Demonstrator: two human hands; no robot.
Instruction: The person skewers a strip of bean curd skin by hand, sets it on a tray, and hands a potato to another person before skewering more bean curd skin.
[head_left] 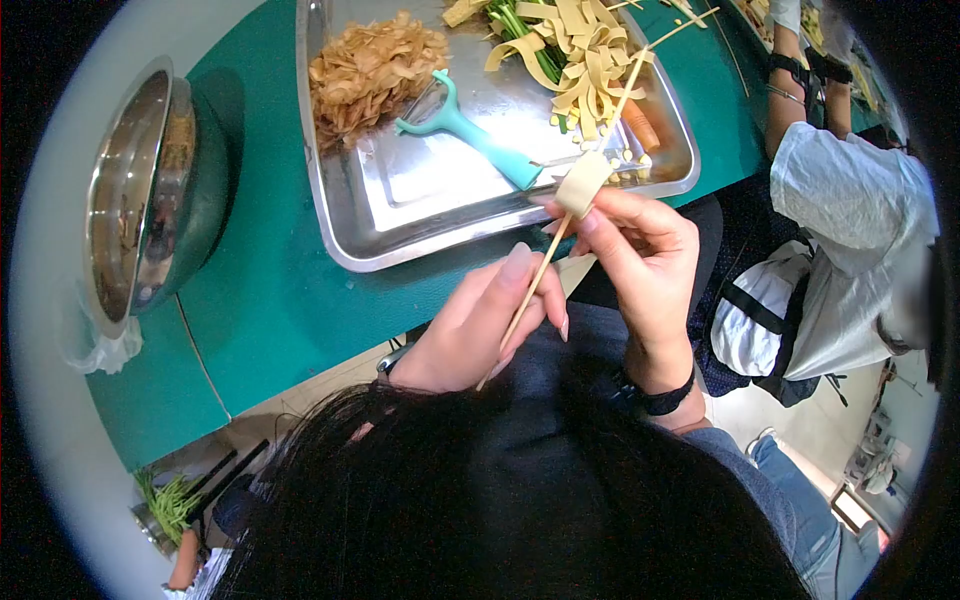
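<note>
Steel bowl (140,200) sits on its side of the view at the far left, bent by the lens, and glare makes its contents hard to make out; a crumpled plastic bag (100,350) lies just below it on the green table (270,300). Next comes the tray (400,200), its far end cut off by the top of the frame, holding a heap of brown shreds (370,75), a teal peeler (470,130) lying flat, and pale strips (580,50) mixed with green stalks. Below the tray's near rim, the left hand (480,320) pinches a thin skewer (540,275) between thumb and fingers. The skewer's long axis runs on a slant from lower left to upper right: its lower end pokes out beneath the left hand, and its upper end points over the tray towards the pale strips. A pale cube (583,183) is threaded on it, just over the tray's rim, and the right hand (640,250) grips that cube with its fingertips. Dark hair (500,500) fills the bottom of the view and hides both forearms and the lap. At the far right another person (840,200) in a light top is partly cut off by the lens's dark ring.
</note>
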